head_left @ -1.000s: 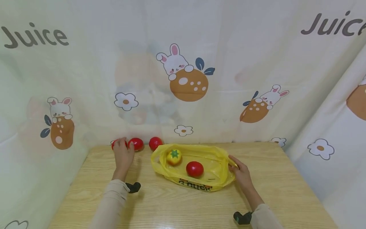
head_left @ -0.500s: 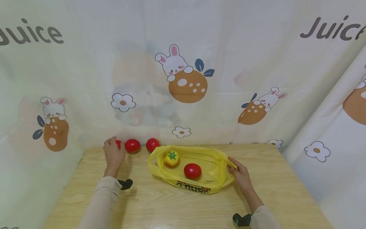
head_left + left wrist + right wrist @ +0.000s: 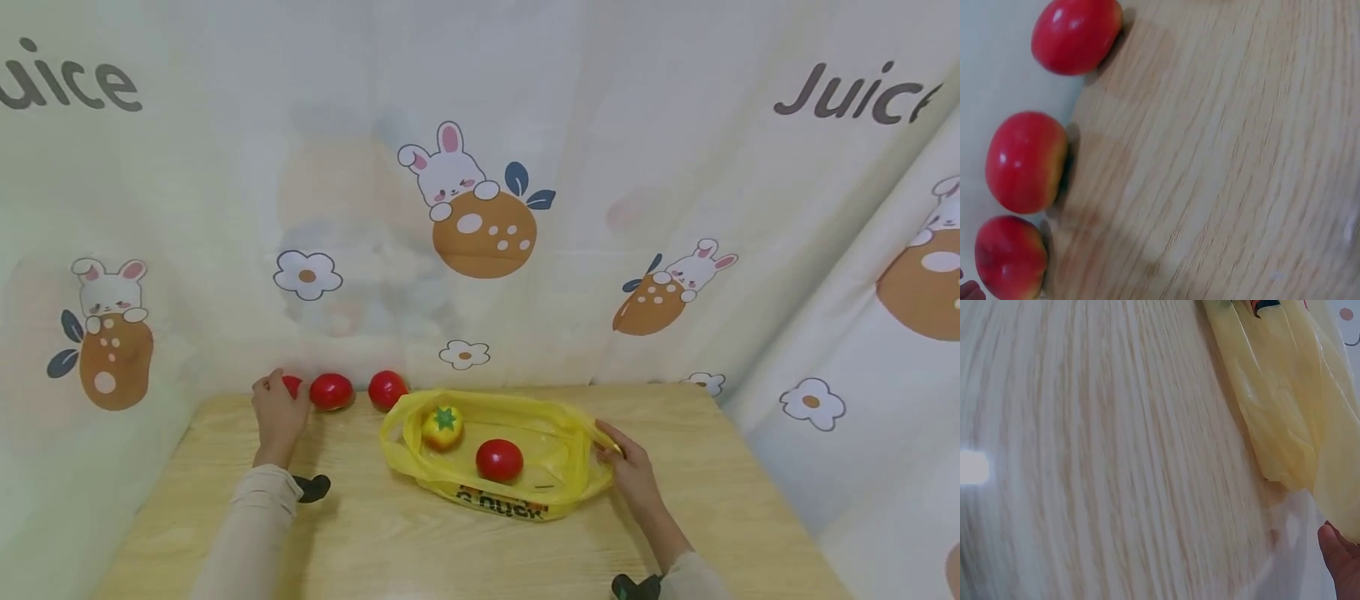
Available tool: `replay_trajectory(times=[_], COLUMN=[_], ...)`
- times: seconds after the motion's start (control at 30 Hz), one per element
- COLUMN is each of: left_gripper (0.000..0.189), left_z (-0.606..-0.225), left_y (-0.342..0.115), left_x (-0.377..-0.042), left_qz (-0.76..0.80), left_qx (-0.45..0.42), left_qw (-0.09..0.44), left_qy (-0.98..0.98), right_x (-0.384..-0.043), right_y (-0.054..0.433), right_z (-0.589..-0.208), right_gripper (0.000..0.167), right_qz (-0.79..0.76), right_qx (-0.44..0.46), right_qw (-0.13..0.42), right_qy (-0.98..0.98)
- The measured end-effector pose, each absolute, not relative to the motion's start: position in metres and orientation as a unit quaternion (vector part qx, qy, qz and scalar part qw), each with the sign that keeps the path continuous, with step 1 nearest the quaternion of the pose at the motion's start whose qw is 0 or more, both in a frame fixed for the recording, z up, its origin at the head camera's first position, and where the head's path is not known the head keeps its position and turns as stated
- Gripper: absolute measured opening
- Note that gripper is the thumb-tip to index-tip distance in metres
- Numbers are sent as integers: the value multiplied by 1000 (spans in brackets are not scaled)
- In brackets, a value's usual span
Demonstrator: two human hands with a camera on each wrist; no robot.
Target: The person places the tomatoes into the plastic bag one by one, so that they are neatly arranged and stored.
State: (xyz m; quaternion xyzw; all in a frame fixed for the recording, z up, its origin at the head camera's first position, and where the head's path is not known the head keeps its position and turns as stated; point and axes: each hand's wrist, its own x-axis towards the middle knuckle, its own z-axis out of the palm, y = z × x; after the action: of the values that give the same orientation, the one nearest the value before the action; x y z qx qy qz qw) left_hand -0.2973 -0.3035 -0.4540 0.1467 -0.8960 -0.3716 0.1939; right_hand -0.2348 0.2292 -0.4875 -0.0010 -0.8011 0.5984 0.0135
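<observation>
At the back left, my left hand [image 3: 279, 417] has its fingers and thumb around a red toy fruit [image 3: 292, 384], partly covering it. The left wrist view shows the same creased fruit [image 3: 1011, 257] on the wood, with fingertips [image 3: 969, 290] close beside it. Two more red fruits, one oval [image 3: 331, 392] and one rounder [image 3: 387, 390], sit in a row to its right. My right hand [image 3: 633, 467] pinches the right end of a yellow plastic bag [image 3: 480, 400]. Inside the spread bag lie a yellow fruit with a green leafy top [image 3: 442, 428] and a red fruit [image 3: 499, 460].
The wooden table [image 3: 420, 567] ends at a pale printed curtain [image 3: 360, 208] right behind the row of fruits. Another curtain fold [image 3: 840, 350] closes off the right side. Both wrists carry a small black device [image 3: 312, 488].
My left hand has shifted left and its fingers have come round the far side of the leftmost fruit. The right hand keeps its hold on the bag. The head view has tilted and turned slightly.
</observation>
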Motion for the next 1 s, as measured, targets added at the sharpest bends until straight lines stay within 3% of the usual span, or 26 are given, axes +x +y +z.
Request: replay_trajectory(times=[0.37,0.77,1.0], left_gripper=[57,46,54], left_z=[-458,-473,-471], left_y=[-305,-324,-321], left_x=[-313,-303,-298], left_qz=[-359,-301,-373], left_qx=[130,145,159], left_qw=[166,192,142], left_qy=[-909,-923,-903], right_x=[-234,-235,-238], right_y=[241,229,222], right_z=[-491,-496,-490], right_gripper=[50,50,50], right_qz=[598,606,611], right_qx=[-10,-18,-19], right_qw=[8,-9,-13], right_qy=[-802,-796,-791])
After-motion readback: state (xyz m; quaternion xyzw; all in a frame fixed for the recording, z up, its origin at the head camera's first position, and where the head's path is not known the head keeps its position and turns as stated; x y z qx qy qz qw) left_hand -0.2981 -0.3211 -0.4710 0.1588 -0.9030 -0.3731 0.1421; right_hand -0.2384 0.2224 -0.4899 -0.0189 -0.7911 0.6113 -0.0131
